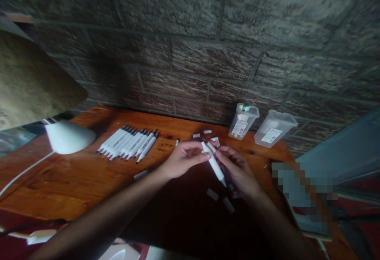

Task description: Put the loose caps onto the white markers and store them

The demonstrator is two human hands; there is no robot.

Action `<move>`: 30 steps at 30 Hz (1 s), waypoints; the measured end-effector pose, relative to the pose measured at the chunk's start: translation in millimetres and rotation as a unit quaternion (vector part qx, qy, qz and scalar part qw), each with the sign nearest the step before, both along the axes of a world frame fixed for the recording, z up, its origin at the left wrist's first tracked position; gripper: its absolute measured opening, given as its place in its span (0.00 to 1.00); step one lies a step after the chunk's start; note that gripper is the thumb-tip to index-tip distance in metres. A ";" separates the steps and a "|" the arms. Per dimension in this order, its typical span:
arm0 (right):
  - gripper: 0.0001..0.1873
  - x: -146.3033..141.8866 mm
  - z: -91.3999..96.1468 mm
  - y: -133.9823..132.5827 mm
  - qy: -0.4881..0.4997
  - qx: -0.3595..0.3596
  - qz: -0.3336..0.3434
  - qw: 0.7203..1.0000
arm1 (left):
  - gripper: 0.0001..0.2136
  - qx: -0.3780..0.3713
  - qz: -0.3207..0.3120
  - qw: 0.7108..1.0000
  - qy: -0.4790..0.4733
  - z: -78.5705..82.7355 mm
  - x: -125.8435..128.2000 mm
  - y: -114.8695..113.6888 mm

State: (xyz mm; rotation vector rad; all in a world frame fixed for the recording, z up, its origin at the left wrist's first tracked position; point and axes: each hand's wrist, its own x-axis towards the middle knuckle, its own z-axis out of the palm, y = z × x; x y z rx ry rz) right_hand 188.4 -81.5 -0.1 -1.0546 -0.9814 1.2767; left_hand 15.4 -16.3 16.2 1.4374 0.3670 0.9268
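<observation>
Over the table's middle, my left hand (pixel 187 157) is closed, pinching a white marker (pixel 216 167) between thumb and fingers. The marker tilts, its lower end pointing down and to the right. My right hand (pixel 236 167) is closed close beside it, its fingertips on a small white marker cap (pixel 211 146) by the marker's upper end. Loose caps (pixel 212 194) lie below the hands, and more caps (pixel 207 132) lie beyond them. Left of my hands, several uncapped white markers (pixel 127 143) rest side by side in a row.
Two clear plastic bins stand at the back right: one bin (pixel 237 127) contains a few markers or caps, the other bin (pixel 271 133) has a label. A lamp (pixel 67 137) with a cord stands at left. A brick wall (pixel 190 73) borders the wooden table (pixel 74 176). A pixelated object lies right.
</observation>
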 end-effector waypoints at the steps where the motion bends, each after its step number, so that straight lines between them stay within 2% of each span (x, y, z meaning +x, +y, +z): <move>1: 0.13 1.4 -0.6 0.0 0.011 -0.010 -0.002 1.000 | 0.08 0.002 0.006 1.000 -0.003 -0.5 -0.5 1.5; 4: 0.14 6.2 1.5 -0.5 0.014 -0.024 0.005 1.000 | 0.07 0.003 0.021 1.000 0.001 -1.7 -1.6 6.0; 8: 0.12 7.4 10.1 -4.2 -0.037 -0.006 0.068 0.997 | 0.07 0.043 0.040 0.998 0.014 -5.6 -2.7 8.0; 13: 0.14 1.3 13.4 -8.4 -0.033 -0.022 0.127 0.991 | 0.07 0.075 0.051 0.996 0.023 -6.9 -4.1 8.1; 19: 0.11 6.0 16.0 -9.2 0.015 0.008 0.060 0.998 | 0.08 0.044 0.109 0.992 -0.054 -6.7 -1.6 17.4; 22: 0.15 12.0 24.3 -9.4 0.064 0.043 0.030 0.997 | 0.12 0.040 0.126 0.989 -0.059 -8.3 0.5 17.5; 24: 0.18 15.7 29.8 -10.2 0.083 0.076 0.028 0.993 | 0.16 0.060 0.133 0.988 -0.040 -9.7 1.4 15.5; 26: 0.16 18.5 31.6 -10.9 0.087 0.103 0.019 0.991 | 0.18 0.095 0.128 0.987 -0.010 -11.4 1.6 13.1; 30: 0.09 19.6 24.0 -11.9 -0.017 0.124 -0.052 0.991 | 0.09 0.176 0.122 0.976 0.047 -14.1 0.7 8.3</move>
